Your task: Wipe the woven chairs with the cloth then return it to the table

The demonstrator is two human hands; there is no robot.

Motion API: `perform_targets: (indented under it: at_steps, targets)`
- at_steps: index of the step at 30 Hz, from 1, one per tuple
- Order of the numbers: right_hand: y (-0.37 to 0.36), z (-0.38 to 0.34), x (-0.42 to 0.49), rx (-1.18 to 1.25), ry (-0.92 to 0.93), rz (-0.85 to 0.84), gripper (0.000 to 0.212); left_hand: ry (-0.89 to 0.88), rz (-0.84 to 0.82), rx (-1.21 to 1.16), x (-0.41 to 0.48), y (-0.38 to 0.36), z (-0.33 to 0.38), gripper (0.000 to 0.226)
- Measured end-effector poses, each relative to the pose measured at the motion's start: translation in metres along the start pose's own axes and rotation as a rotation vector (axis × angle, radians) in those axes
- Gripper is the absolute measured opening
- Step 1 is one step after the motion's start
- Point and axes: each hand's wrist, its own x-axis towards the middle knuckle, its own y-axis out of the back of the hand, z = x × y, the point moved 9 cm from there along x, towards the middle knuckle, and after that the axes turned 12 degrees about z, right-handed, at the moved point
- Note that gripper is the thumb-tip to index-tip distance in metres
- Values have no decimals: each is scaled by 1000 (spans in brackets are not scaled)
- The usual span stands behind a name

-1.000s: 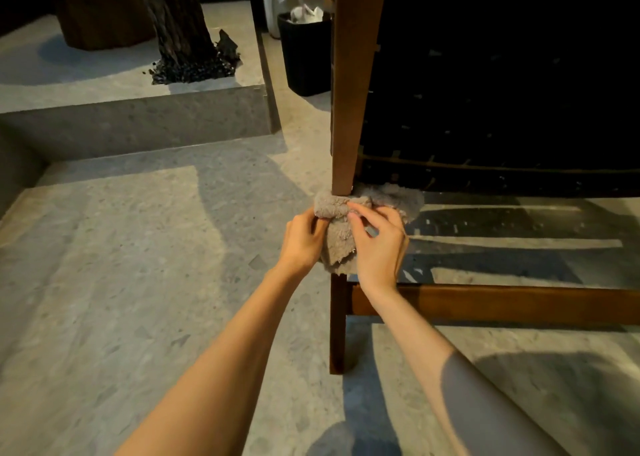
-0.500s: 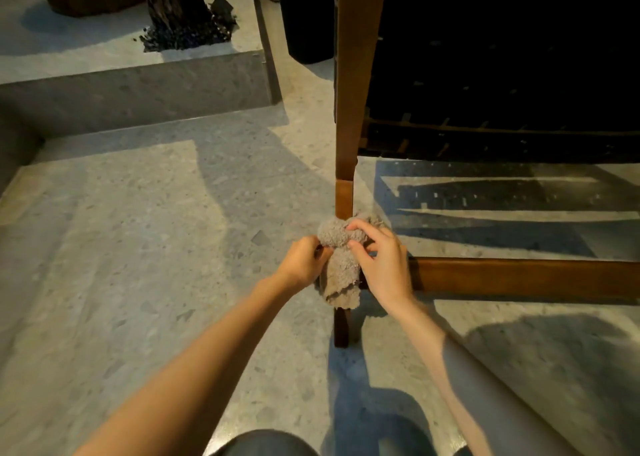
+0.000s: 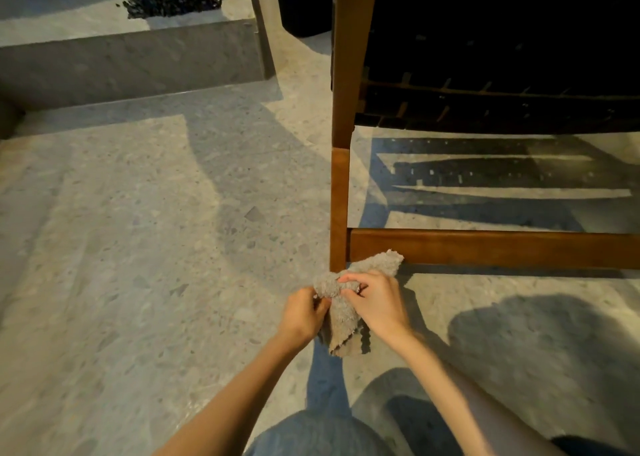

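Head cam: fuzzy grey cloth [image 3: 341, 313] is pinched by left hand [image 3: 301, 317] & right hand [image 3: 377, 303], bunched btwn them at btm of smooth wooden chair leg [image 3: 338, 209]. Flat rail [image 3: 485, 247] is seen just beyond right hand. Leg's foot is hidden by cloth; dark woven seat [image 3: 485, 109] is cut off at top.

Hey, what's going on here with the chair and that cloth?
A person low to the floor is wiping a wooden chair. Their left hand and right hand both grip a fuzzy grey cloth, bunched at the foot of the chair leg just below where the low crossbar joins it. The dark woven seat hangs above, untouched at this moment. No table is in view, so the cloth has not been returned yet.
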Motion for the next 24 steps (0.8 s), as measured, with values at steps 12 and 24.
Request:
perform_targets:
  at_steps: [12,24]
  targets:
    - [68,-32,71,-320,175,-2,51,-711,345,269,21,34,141,47]
    - [33,-18,75,-866,465,-301,66,-728,237,1004,32,-8,143,42]
